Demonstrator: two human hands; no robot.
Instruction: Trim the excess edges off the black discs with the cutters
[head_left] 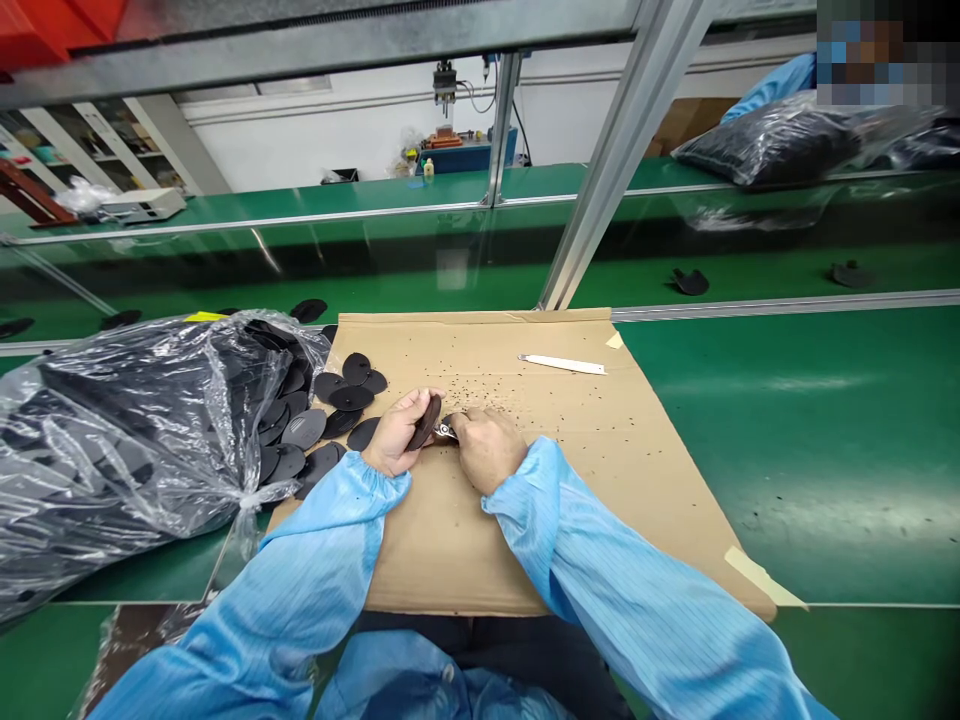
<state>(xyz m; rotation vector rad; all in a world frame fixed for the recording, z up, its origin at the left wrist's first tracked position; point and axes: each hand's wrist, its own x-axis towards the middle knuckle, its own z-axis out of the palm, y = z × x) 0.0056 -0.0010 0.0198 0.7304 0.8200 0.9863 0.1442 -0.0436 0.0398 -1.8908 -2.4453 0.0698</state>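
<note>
Over the cardboard sheet [465,540], my left hand [393,436] grips a thin black disc [425,424], tilted up on its edge. My right hand [489,448] is closed around small pliers [445,431], perhaps nippers. Their metal head meets the disc's right edge; the handles are mostly hidden in my palm. Left of my hands lie several loose black discs [351,397], some overlapping. More discs [304,430] spill from the mouth of a clear plastic bag [150,430]. Tiny black scraps [487,392] are scattered on the cardboard beyond my hands.
A white-handled flat tool [562,364], possibly a knife, lies on the cardboard's far side. Behind runs a green conveyor belt [420,275] carrying a few black parts [690,281]. A metal post [622,160] rises at the back. A co-worker's blue sleeve [772,85] shows beside a filled bag [772,138].
</note>
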